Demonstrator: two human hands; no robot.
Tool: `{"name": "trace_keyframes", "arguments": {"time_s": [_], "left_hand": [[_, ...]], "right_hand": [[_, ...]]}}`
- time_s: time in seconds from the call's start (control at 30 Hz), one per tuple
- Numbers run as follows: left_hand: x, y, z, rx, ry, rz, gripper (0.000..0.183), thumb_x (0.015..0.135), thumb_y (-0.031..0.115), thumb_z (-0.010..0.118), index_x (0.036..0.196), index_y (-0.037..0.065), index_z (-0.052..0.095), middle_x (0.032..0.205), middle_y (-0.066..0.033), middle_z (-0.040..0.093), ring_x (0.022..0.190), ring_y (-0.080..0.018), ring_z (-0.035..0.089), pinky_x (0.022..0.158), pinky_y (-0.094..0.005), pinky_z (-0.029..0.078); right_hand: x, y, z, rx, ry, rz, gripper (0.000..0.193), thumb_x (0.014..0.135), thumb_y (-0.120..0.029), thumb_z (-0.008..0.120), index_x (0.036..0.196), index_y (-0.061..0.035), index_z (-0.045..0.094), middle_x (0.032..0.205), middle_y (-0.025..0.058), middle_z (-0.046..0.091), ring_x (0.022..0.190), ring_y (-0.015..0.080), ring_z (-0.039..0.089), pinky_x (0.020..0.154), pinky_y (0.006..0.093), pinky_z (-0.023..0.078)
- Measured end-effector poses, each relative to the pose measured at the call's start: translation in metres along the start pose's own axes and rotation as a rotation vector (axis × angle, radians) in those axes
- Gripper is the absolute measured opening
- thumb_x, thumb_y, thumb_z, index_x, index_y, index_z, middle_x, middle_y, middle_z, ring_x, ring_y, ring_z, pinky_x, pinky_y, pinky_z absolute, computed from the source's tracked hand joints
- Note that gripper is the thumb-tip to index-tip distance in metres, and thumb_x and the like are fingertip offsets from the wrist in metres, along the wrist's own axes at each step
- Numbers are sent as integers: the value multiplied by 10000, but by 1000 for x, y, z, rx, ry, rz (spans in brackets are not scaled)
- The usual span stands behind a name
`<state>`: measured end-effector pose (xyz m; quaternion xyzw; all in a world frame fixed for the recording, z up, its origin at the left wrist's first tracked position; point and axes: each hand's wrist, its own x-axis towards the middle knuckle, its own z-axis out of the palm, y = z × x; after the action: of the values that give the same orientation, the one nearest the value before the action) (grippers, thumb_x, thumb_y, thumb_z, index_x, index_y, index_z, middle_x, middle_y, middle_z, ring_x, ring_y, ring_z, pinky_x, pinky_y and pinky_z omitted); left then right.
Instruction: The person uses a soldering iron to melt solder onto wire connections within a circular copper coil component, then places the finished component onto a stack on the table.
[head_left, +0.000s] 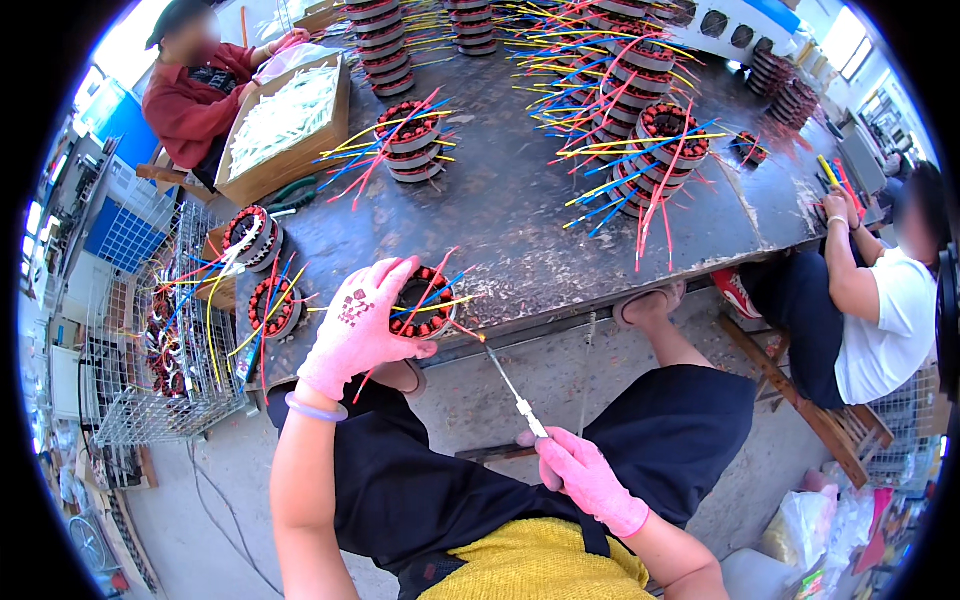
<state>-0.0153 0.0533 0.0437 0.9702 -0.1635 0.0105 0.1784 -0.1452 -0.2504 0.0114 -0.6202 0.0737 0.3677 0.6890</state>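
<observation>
At the table's near edge, my left hand [354, 328], in a pink glove, is closed around the side of a stator [432, 325] with red windings. Red, blue and yellow wires stick out of it. My right hand [592, 476], also gloved in pink, grips a thin rod tool [523, 406] by its white handle. The tool slants up and left. Its tip, orange at the end, is close to a red wire of the stator; whether they touch I cannot tell. Left of my left hand lies another stator [275, 306], with a stack of stators [254, 240] behind it.
Several tall stator stacks [660, 155] with spread wires stand on the dark table [500, 215]. A cardboard box [335, 105] of white pieces and green-handled pliers [296, 194] are at left. A wire basket [140, 410] stands beside me. One person [195, 100] sits far left, another [870, 290] at right.
</observation>
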Motion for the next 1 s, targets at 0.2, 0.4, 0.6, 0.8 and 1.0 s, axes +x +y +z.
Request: {"name": "trace_keyframes", "arguments": {"time_s": [0.2,0.4,0.6,0.8,1.0], "left_hand": [[-1,1,-2,-1,-11,-13,1005,557,381,895,1407,46,476,1374,-170,513,1246,-377,504,1068,-437,393],[-1,0,-1,0,-1,2,1013,557,384,893,1412,44,470,1383,-175,507,1260,-382,493,1077,-440,385],[0,1,-1,9,-5,12,1015,558,381,889,1416,44,465,1384,-186,505,1275,-385,485,1088,-444,377],[0,3,-2,23,-7,9,959,594,395,870,1392,34,479,1357,-184,513,1254,-376,496,1079,-445,386],[0,1,-1,17,-11,1,962,596,391,874,1400,45,474,1361,-188,509,1257,-385,490,1085,-449,382]], "right_hand": [[-2,-3,0,-36,-16,-11,349,1040,-274,466,1219,-5,599,661,-17,488,606,68,430,575,248,371],[-1,0,1,-25,-14,-25,364,1039,-284,458,1223,-4,600,651,-8,486,597,75,437,576,251,378],[-1,2,-1,-26,-16,-35,365,1037,-290,460,1224,-11,603,652,-1,489,598,80,450,578,252,386],[-1,-1,2,-17,-15,-29,369,1039,-295,454,1222,-14,608,654,-1,486,600,81,455,573,257,385],[-2,-2,1,-44,-19,-39,364,1043,-296,448,1223,-26,613,652,-1,482,589,81,451,563,256,380]]}}
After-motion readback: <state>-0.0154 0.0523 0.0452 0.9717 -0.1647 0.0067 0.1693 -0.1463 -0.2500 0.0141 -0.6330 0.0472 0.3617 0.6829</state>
